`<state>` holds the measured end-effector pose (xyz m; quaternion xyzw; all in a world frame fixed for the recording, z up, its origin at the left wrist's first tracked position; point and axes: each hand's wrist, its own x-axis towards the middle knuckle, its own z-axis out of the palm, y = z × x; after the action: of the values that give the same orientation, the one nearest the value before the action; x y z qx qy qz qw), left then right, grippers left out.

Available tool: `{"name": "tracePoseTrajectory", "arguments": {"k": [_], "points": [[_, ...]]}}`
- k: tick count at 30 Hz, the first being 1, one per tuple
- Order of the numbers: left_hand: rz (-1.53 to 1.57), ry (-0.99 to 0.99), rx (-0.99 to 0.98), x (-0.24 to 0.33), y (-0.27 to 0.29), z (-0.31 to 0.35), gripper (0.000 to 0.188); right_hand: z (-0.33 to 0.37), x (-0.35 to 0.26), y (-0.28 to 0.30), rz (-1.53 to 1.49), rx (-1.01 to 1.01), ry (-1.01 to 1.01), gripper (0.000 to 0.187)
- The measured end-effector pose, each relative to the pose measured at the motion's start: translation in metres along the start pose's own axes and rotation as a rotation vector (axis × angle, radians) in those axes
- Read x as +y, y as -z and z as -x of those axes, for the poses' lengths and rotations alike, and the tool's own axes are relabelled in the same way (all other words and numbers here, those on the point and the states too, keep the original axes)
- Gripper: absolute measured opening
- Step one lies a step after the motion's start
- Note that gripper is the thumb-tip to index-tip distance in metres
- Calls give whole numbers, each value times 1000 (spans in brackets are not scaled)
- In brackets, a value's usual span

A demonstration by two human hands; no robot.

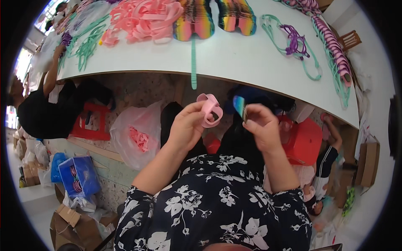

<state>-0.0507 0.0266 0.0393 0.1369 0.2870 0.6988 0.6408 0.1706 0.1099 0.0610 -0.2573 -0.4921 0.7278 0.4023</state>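
In front of my lap, my left hand (189, 124) pinches a soft pink goggle frame (208, 106) between thumb and fingers, with its two looped openings showing. To its right, my right hand (261, 122) grips a shiny rainbow-coloured lens (239, 105) by its lower edge, and the lens stands upright. A gap separates the lens from the frame. On the table (138, 58) beyond lie a heap of pink frames (144, 19) and two stacks of rainbow lenses (194, 21). A ribbed teal strap (194, 65) hangs over the table's near edge.
Purple goggles with a teal strap (295, 42) and a long row of pink goggles (333, 46) lie at the right. Teal straps (87, 44) lie at the left. A plastic bag of pink pieces (136, 134) sits below. Co-workers sit left (46, 111) and right (328, 163).
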Motion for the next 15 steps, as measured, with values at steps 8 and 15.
{"name": "tracePoseTrajectory", "arguments": {"k": [8,15], "points": [[191,250,-65,-33,-1,-10,32,19,53,27,-780,-101,-204,42],[66,164,-139,-22,10,-7,22,10,61,50,-682,-53,-118,40]]}}
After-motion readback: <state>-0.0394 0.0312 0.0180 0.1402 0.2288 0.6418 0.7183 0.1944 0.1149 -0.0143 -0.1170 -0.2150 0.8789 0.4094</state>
